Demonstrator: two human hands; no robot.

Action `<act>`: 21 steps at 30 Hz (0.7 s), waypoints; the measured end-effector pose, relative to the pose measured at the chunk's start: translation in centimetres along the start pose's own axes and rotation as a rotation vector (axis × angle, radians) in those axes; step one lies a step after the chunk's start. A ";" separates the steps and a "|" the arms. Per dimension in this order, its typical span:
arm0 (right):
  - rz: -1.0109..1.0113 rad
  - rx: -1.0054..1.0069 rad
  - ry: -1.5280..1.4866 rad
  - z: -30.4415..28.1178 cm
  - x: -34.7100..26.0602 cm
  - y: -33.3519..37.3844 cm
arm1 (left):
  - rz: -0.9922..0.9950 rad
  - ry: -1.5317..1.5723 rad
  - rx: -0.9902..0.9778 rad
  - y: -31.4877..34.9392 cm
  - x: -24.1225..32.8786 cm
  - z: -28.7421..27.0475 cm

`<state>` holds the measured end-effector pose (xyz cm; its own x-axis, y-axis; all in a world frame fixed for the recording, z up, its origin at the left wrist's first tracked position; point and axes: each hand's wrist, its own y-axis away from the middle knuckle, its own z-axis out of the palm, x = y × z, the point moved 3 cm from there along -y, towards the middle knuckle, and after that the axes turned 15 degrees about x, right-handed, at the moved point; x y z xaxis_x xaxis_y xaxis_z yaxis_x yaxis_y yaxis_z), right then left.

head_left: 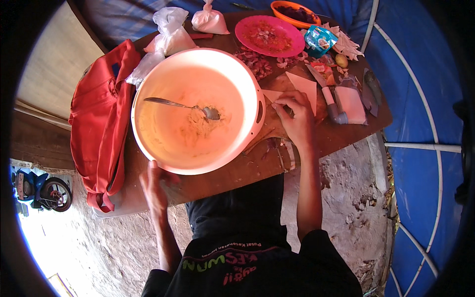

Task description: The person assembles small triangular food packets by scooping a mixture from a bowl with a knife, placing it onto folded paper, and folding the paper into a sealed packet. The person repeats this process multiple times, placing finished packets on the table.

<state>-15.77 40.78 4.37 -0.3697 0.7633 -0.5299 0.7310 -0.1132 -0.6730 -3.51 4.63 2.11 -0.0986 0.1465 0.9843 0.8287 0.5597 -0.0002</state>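
Observation:
A wide white basin (198, 166) stands on the brown table in front of me. In it lie a small heap of pale tan powder (193, 123) and a metal spoon (170, 102), its bowl resting in the powder. My left hand (156, 185) is at the basin's near left rim, its fingers smeared by motion. To the right of the basin, my right hand (296, 115) has thumb and fingertips pinched together beside a white paper piece (271, 94). Whatever sits in that pinch is too small to make out. Another white paper sheet (304, 85) lies just behind this hand.
A red bag (101, 119) lies left; white powder bags (170, 37) stand behind. Farther right are a pink plate (269, 37) of chopped food, an orange bowl (297, 15), a teal packet (319, 40) and a knife (324, 89). Chopped reddish pieces (255, 63) lie behind the basin.

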 end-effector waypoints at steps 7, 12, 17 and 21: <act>0.285 0.276 -0.344 -0.4 2.1 0.2 | -0.018 0.138 -0.523 4.7 3.2 5.6; 0.595 0.385 -0.692 -0.6 3.0 -0.7 | -0.175 0.183 -0.697 5.7 4.3 8.0; 0.647 0.322 -0.703 -0.3 1.8 -1.3 | -0.439 0.298 -0.466 4.9 4.4 8.9; 0.663 0.313 -0.725 -0.1 1.4 -1.7 | -0.405 0.345 -0.284 4.0 4.3 8.0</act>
<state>-17.46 42.07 4.78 -0.2797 -0.0678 -0.9577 0.7701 -0.6115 -0.1816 -5.03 14.04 4.94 -0.2923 -0.3330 0.8965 0.8820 0.2684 0.3873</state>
